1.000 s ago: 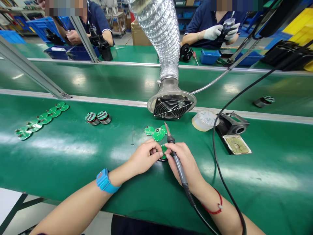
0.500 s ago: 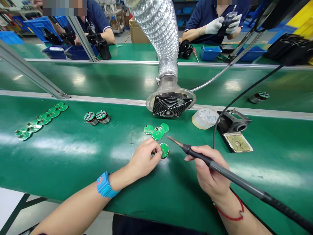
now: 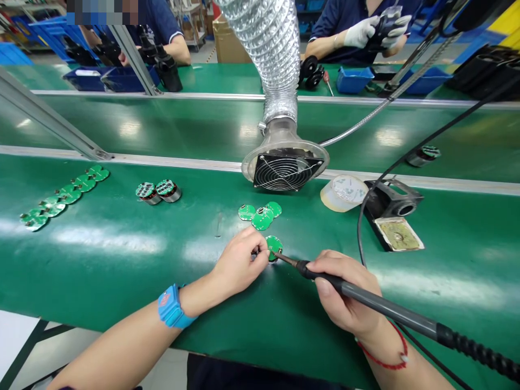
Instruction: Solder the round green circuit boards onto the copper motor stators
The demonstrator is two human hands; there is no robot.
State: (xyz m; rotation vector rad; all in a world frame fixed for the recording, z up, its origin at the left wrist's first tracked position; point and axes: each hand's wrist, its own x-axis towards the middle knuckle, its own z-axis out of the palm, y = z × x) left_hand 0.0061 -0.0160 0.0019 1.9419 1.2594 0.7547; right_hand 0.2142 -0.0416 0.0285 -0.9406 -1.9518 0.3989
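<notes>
My right hand [image 3: 349, 290] is closed round a black soldering iron [image 3: 377, 303], whose tip meets the face of a round green circuit board [image 3: 274, 246]. At the left edge of that board, the thumb and fingers of my left hand [image 3: 244, 259] are pinched together; what lies between them is too small to tell. The board appears to sit on a metal part mostly hidden under it. Just behind are several loose green boards [image 3: 262, 218], partly overlapping.
A fan hood [image 3: 284, 168] on a silver duct hangs behind the boards. Two round motors [image 3: 168, 190] and a row of boards [image 3: 69, 193] lie left. A tape roll [image 3: 343, 194] and iron stand [image 3: 394, 197] are right. Two people sit across.
My right hand has brought the soldering iron down and left, so its tip now meets the board. My left hand stays at the board's edge. The view has shifted slightly.
</notes>
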